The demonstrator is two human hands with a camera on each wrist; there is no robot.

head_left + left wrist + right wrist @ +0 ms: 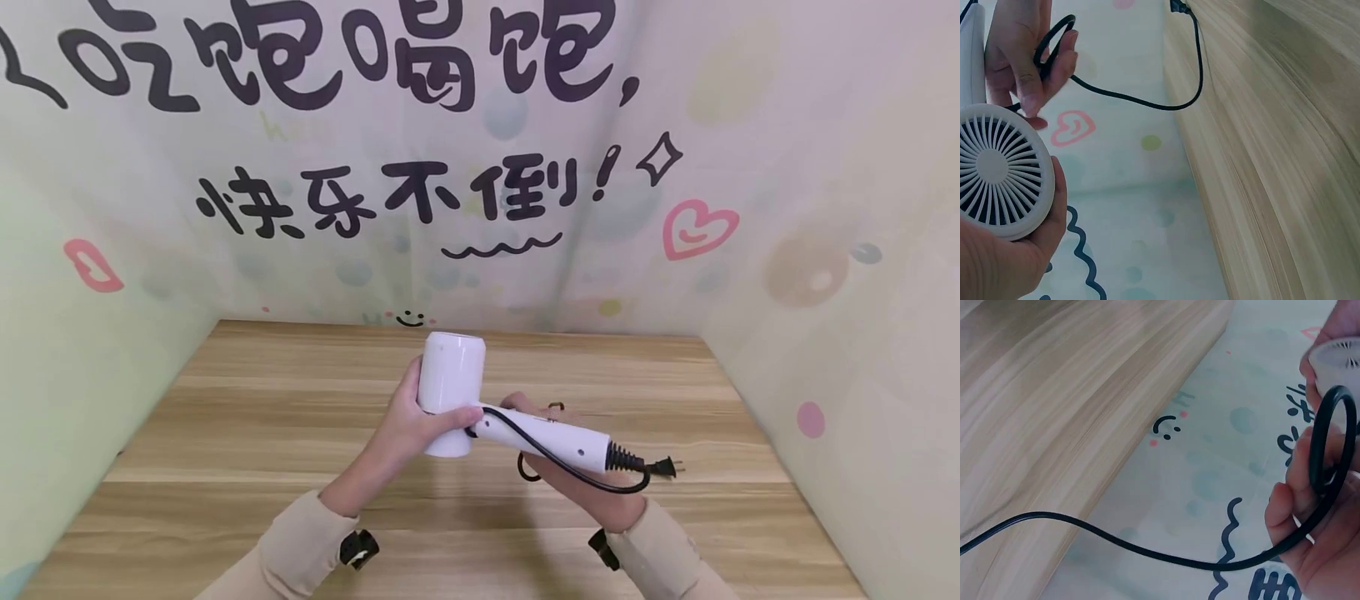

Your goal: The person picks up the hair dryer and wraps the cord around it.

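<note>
A white hair dryer (452, 375) is held above the table, its barrel upright and its handle slanting down to the right. My left hand (411, 421) grips the barrel, thumb across the front by the handle joint. The round slatted grille (991, 165) shows in the left wrist view. Behind the handle, and partly hidden by it in the head view, is my right hand (1019, 59). Its fingers curl round a loop of the black power cord (1335, 487). More cord hangs along the handle, and the two-pin plug (663, 467) appears beyond the handle's end.
A wood-grain table (300, 367) lies beneath both hands. Printed fabric walls (337, 283) with dark lettering and hearts stand at the back and sides. A dark wrist device (360, 549) sits by the left cuff, another (603, 550) by the right.
</note>
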